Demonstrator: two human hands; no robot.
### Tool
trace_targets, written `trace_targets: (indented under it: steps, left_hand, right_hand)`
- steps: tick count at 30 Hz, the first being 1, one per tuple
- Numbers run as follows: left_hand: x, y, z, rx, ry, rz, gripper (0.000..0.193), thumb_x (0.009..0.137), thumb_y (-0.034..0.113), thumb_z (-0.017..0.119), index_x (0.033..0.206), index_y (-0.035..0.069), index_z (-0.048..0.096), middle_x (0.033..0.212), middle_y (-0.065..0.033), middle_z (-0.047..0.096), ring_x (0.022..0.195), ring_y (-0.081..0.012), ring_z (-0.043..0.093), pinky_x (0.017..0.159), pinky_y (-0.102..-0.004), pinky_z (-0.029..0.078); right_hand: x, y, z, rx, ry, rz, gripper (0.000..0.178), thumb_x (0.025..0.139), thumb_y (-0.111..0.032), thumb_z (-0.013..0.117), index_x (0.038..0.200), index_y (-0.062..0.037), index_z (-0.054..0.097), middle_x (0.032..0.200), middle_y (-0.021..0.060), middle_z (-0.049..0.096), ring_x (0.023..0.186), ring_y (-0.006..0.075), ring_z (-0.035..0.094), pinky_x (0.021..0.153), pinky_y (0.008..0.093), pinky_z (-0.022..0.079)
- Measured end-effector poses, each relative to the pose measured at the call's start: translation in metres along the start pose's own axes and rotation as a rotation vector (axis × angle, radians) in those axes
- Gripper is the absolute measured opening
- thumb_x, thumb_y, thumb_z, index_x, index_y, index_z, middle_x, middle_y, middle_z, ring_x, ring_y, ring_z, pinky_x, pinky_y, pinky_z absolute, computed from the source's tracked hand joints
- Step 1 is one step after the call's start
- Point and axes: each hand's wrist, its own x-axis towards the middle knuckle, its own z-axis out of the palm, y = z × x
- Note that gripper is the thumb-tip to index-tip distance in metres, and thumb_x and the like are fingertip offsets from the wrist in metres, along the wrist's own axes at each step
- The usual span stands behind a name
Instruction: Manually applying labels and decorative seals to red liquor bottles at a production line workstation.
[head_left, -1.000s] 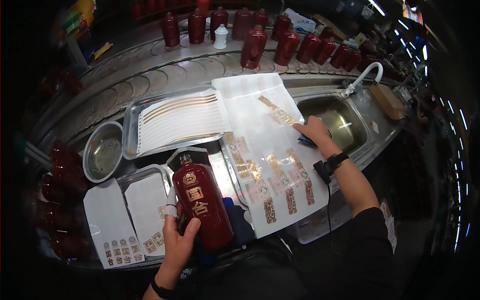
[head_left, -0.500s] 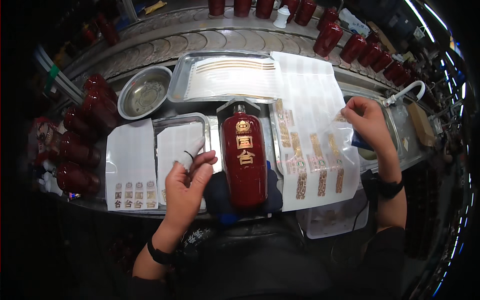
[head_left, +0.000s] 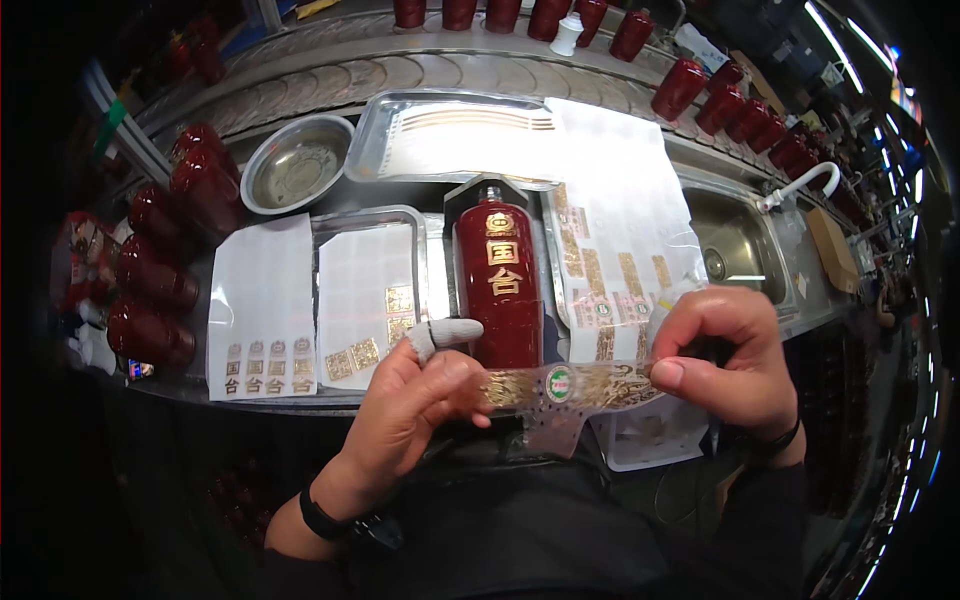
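A clear decal strip (head_left: 560,385) with gold patterns and a round green-and-white emblem is stretched between my hands. My left hand (head_left: 405,410), a pale cover on its index finger, pinches the strip's left end. The right end is between the thumb and fingers of my right hand (head_left: 735,360). Just beyond the strip, a dark red glass bottle (head_left: 508,335) lies on its back, neck away from me, gold characters facing up. The strip crosses in front of its base; contact cannot be made out. A large white decal sheet (head_left: 620,190) with gold pieces lies right of the bottle.
Left are two smaller decal sheets (head_left: 262,290) (head_left: 365,280), a metal bowl (head_left: 298,165) and several red bottles (head_left: 150,335). A metal tray (head_left: 365,150) holds printed sheets. The conveyor (head_left: 460,70) runs behind. A sink (head_left: 735,250) with a white faucet (head_left: 800,185) stands right.
My right hand has come from the far right of the decal sheet to the bottle's base with the strip. My left hand has moved nearer me and right, taking the strip's other end.
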Motion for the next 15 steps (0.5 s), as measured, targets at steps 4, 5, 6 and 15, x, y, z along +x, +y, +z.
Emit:
trace_targets:
  steps: [4,5,6,15]
  left_hand:
    - [-0.004,-0.005,-0.014,0.188,0.238,0.176,0.046,0.089,-0.001,0.064,0.131,0.000,0.046,0.094,-0.0077,0.064,0.082,-0.0128,0.064,0.071,-0.0266,0.054]
    - [-0.001,-0.005,-0.016,0.188,0.237,0.172,0.046,0.089,-0.001,0.064,0.131,0.000,0.046,0.094,-0.0077,0.064,0.082,-0.0128,0.064,0.071,-0.0266,0.054]
    - [0.004,-0.002,-0.018,0.239,0.285,0.220,0.044,0.089,-0.001,0.064,0.130,-0.001,0.047,0.094,-0.0076,0.064,0.081,-0.0127,0.064,0.071,-0.0261,0.054]
    - [0.042,-0.008,-0.035,0.403,0.383,0.306,0.044,0.089,0.000,0.066,0.128,-0.001,0.049,0.092,-0.0047,0.064,0.081,-0.0094,0.061,0.071,-0.0230,0.050]
  right_hand:
    - [0.003,0.043,0.016,0.032,0.120,0.208,0.010,0.086,-0.007,0.071,0.082,0.0007,0.066,0.073,-0.0006,0.062,0.067,0.0025,0.054,0.057,0.0208,0.042]
    - [0.005,0.054,0.018,0.034,0.122,0.212,0.010,0.086,-0.007,0.071,0.082,0.0007,0.066,0.073,-0.0006,0.062,0.067,0.0025,0.054,0.057,0.0208,0.042]
    - [0.008,0.064,0.019,0.044,0.157,0.210,0.011,0.087,-0.008,0.071,0.083,0.0008,0.066,0.073,-0.0008,0.062,0.067,0.0025,0.054,0.058,0.0206,0.042]
    - [0.025,0.130,0.024,-0.012,0.236,0.191,0.015,0.088,-0.013,0.070,0.083,0.0007,0.067,0.074,0.0029,0.065,0.068,0.0069,0.056,0.062,0.0237,0.045]
